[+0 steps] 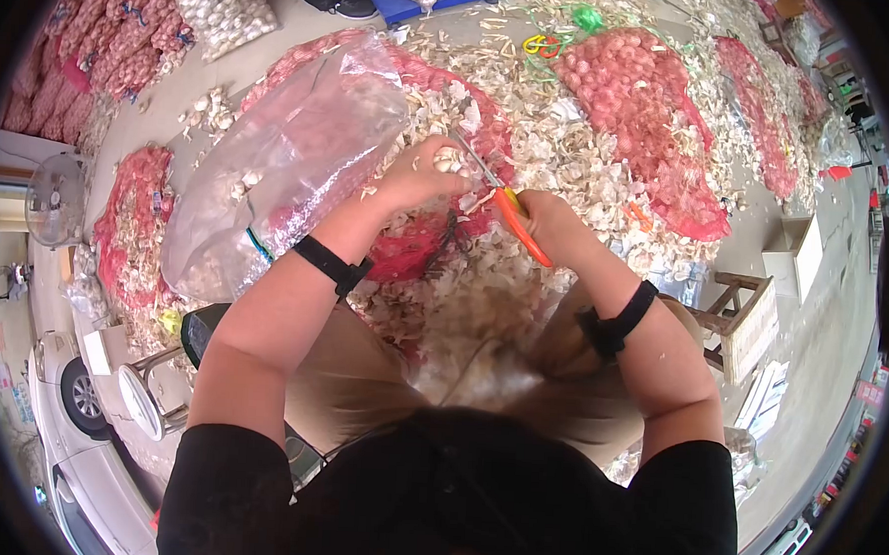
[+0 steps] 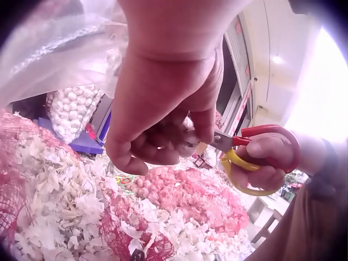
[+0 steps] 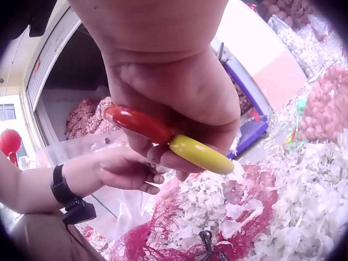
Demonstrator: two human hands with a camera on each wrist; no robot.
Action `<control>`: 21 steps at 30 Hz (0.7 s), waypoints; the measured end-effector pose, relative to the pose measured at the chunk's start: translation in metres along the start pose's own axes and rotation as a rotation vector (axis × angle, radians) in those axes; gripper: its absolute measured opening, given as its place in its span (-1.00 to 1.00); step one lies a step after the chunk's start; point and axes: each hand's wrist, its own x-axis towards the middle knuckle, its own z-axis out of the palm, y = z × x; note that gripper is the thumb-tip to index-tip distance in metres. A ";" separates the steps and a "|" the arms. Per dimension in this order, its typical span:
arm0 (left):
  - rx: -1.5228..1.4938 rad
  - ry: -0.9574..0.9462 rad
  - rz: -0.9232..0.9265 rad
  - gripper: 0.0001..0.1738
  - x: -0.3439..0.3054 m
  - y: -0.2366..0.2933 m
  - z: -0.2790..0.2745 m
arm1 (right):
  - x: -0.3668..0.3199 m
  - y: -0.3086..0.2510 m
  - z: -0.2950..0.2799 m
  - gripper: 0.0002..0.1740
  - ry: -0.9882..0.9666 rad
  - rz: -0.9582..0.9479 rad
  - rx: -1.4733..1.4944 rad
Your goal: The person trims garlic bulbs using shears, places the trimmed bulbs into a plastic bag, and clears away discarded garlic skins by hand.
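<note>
The small white garlic bulb [image 1: 450, 161] sits in the left hand [image 1: 421, 180], whose fingers and thumb curl round it out in front of the person's lap. From the head camera we see the bulb's pale cloves plainly. In the left wrist view it is mostly hidden behind the curled fingers, and in the right wrist view we cannot make it out at all.

The red-and-yellow-handled steel scissors [image 1: 507, 209] are gripped by the right hand [image 1: 554, 226], fingers through the loops and blades reaching to the bulb at the left fingertips. Only the left wrist view shows us the pivot, just beside the left thumb. The right wrist view shows only the two handle loops, red above yellow and close together. We cannot tell whether the blades are apart.

Black straps [image 1: 331, 265] circle both wrists. Left of the hands lies a large clear plastic bag [image 1: 291, 162]. Beneath the hands a flattened red mesh sack [image 1: 416, 251] lies amid loose white garlic skins [image 1: 569, 159]. Farther off, filled pink-red mesh sacks [image 1: 631, 97] rest on the grey concrete floor [image 1: 839, 334].
</note>
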 end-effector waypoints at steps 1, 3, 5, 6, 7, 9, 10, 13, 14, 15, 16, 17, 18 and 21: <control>0.135 0.028 0.080 -0.34 -0.002 0.004 0.000 | 0.000 -0.002 -0.004 -0.31 0.000 0.002 0.000; 0.150 -0.032 -0.004 -0.36 -0.007 0.019 -0.001 | -0.002 -0.006 -0.011 -0.22 -0.074 0.195 0.358; 0.164 -0.091 -0.088 -0.37 -0.009 0.023 0.001 | 0.001 -0.003 -0.009 -0.16 -0.094 0.234 0.558; 0.138 -0.105 -0.006 -0.38 -0.009 0.022 0.004 | 0.001 -0.010 -0.009 -0.15 -0.095 0.191 0.672; 0.110 -0.119 0.075 -0.39 -0.009 0.021 0.007 | 0.001 -0.013 -0.007 -0.13 -0.095 0.149 0.787; 0.080 -0.165 0.117 -0.38 -0.013 0.027 0.014 | 0.005 -0.014 -0.002 -0.18 -0.108 0.147 0.888; 0.052 -0.205 0.161 -0.37 -0.015 0.030 0.017 | 0.004 -0.017 -0.001 -0.23 -0.077 0.100 0.906; 0.006 -0.194 0.251 -0.39 -0.016 0.028 0.023 | 0.003 -0.021 -0.005 -0.32 -0.049 0.101 0.928; 0.002 -0.195 0.250 -0.39 -0.016 0.028 0.022 | 0.005 -0.018 -0.006 -0.33 -0.065 0.094 0.912; -0.175 -0.278 0.120 -0.43 -0.015 0.027 0.018 | 0.006 -0.015 -0.006 -0.34 -0.082 0.089 0.895; -0.351 -0.358 -0.012 -0.46 -0.014 0.026 0.016 | 0.007 -0.012 -0.006 -0.34 -0.083 0.095 0.892; -0.356 -0.360 -0.013 -0.46 -0.013 0.024 0.015 | 0.007 -0.011 -0.005 -0.35 -0.063 0.064 0.907; -0.367 -0.370 -0.016 -0.48 -0.012 0.022 0.014 | 0.008 -0.010 -0.004 -0.37 -0.042 0.030 0.922; -0.387 -0.361 -0.046 -0.52 -0.012 0.023 0.013 | 0.008 -0.011 -0.003 -0.37 -0.031 -0.011 0.925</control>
